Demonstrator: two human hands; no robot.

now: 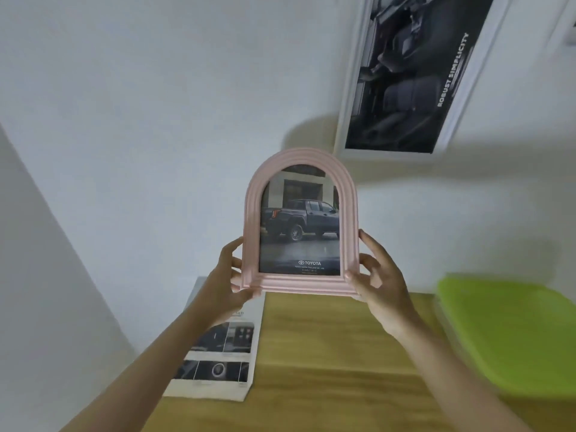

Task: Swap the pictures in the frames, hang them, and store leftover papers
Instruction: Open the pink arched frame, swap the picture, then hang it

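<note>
White frame point(405, 76) with dark car-interior picture already hung on wall, up and right of pink arched frame point(300, 222). Pink frame held truck picture point(300, 226), apparently swapped in; not yet hung. Leftover papers point(218, 347) lay on wooden table point(336, 353) below-left of pink frame, unstored; green folder point(511, 335) below-right. Left hand point(229, 282) pinched pink frame's lower left corner, right hand point(378, 275) clamped its lower right corner; both arms raised, frame upright toward wall.

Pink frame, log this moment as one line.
both hands grip pink arched frame at lower corners | raised before wall | white frame hung | papers on table
</note>
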